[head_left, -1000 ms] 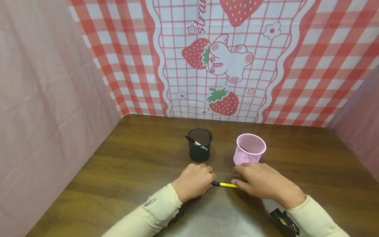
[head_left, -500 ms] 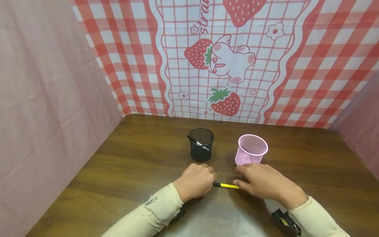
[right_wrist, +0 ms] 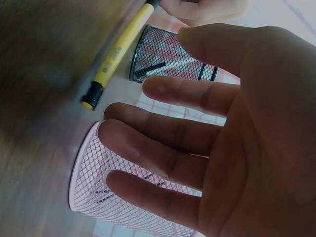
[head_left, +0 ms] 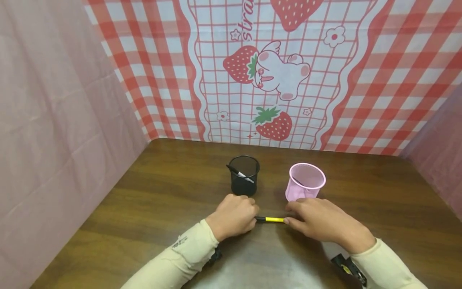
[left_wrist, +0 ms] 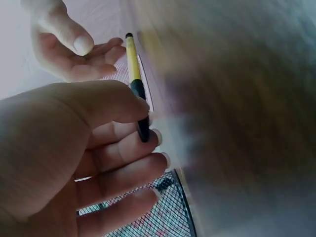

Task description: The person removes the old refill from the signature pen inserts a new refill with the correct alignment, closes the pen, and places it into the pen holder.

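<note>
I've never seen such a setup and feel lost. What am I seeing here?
There is no machine here: just a person's bare left hand and right hand. The wide picture is taken from the person's head; the two close ones are taken from the left and right wrists. On the table stand a black cup with a marker leaning in it and a pink cup with a thin dark thing inside. The left hand pinches the black part of a yellow pen; the right hand is open near its other end.

The pen (head_left: pixel 272 219) is yellow and black. There's a black cup (head_left: pixel 243 187) and a pink cup (head_left: pixel 296 192). The tabletop (head_left: pixel 173 188) is brown. The back cloth (head_left: pixel 166 60) has red and white checks.
</note>
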`<action>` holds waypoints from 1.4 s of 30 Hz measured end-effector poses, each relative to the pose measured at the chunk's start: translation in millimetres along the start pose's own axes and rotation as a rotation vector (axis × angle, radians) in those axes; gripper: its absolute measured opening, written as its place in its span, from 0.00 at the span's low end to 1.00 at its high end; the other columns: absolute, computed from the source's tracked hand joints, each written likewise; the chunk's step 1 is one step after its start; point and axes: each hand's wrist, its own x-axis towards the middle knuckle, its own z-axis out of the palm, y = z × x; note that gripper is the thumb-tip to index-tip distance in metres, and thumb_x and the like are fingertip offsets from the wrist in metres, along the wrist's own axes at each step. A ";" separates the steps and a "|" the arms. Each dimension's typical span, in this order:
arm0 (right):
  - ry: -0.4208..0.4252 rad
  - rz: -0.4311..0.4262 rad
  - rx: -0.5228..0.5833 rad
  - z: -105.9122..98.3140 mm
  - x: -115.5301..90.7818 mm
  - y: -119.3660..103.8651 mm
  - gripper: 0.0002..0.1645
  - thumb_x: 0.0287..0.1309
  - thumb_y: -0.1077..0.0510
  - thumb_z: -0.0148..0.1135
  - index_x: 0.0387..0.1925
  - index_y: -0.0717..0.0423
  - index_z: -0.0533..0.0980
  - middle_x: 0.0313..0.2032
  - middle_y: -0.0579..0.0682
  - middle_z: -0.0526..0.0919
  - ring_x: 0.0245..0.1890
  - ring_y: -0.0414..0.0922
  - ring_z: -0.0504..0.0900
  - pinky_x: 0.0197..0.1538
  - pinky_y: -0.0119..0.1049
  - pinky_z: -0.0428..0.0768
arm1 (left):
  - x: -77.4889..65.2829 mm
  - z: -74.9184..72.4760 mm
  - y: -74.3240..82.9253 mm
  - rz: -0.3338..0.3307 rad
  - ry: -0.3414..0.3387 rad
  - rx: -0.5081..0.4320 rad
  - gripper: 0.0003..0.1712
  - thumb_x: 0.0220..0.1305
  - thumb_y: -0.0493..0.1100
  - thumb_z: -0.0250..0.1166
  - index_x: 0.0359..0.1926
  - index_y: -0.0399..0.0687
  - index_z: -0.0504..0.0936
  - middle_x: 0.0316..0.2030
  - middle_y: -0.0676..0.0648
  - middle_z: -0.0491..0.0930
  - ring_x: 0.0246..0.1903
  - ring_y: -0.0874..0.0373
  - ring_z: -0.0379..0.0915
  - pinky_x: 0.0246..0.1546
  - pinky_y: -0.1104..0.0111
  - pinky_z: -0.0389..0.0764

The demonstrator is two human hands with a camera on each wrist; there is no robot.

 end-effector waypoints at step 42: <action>0.169 -0.012 -0.068 -4.5 2.5 6.4 0.14 0.58 0.51 0.71 0.26 0.35 0.72 0.23 0.27 0.68 0.21 0.31 0.67 0.24 0.37 0.72 | 2.3 -4.5 -34.1 -0.135 0.032 -0.418 0.05 0.61 0.53 0.68 0.34 0.61 0.82 0.25 0.66 0.72 0.23 0.74 0.68 0.21 0.76 0.69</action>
